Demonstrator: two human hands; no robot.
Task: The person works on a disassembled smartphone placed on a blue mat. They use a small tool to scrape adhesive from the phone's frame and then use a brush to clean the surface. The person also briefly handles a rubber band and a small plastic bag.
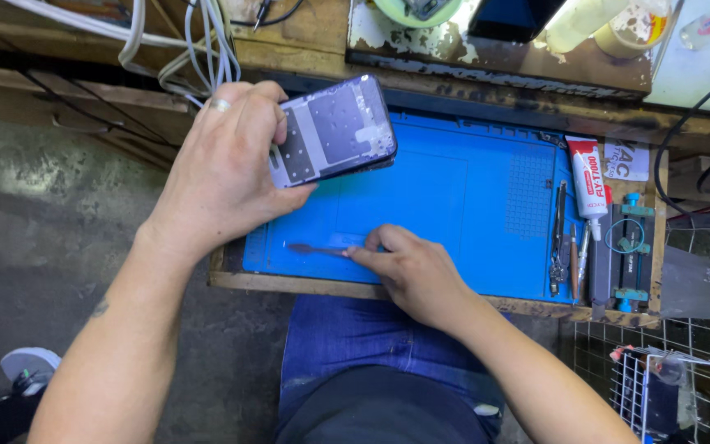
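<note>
Fingers (369,243) of the right hand (412,275) pinch a thin metal pry tool (315,248) lying flat on the blue mat (454,197), long axis running left. The left hand (223,164) grips a phone frame (334,131) above the mat's far-left corner, up-left of the tool tip.

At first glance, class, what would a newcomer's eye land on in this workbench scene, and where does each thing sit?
The bright blue work mat fills the middle of the small wooden bench. Above its left end, the left hand holds a bare phone frame tilted up off the mat. At the mat's near edge, the right hand pinches a thin dark tool lying flat, while a white glue tube and hand tools line the right side.
</note>
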